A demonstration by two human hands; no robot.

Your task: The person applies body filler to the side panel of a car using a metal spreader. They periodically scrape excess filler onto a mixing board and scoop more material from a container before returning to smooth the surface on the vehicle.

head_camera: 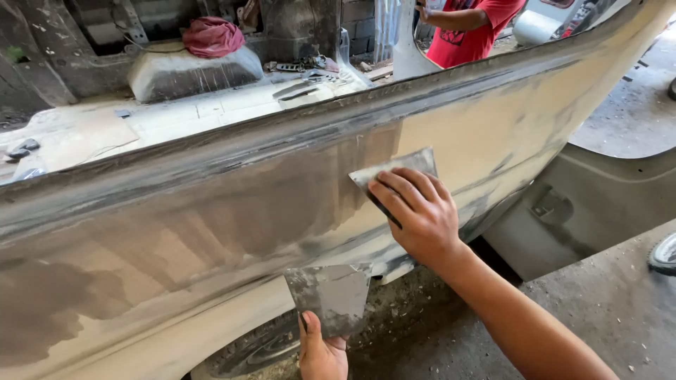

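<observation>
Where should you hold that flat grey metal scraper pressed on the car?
Probably by its lower right part, coming from the right. The flat grey metal scraper lies flat against the putty-coated car panel, its upper edge spreading, so the right hand spreads its fingers over the back. The left hand holds a putty-smeared metal plate.

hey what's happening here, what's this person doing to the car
A person is spreading grey filler over a car's side panel. Their right hand presses a flat metal spreader against the panel, where grey filler covers the middle and left parts. Their left hand holds a second flat plate, smeared with filler, lower down near the wheel. Another person in a red shirt stands on the far side of the car.
</observation>
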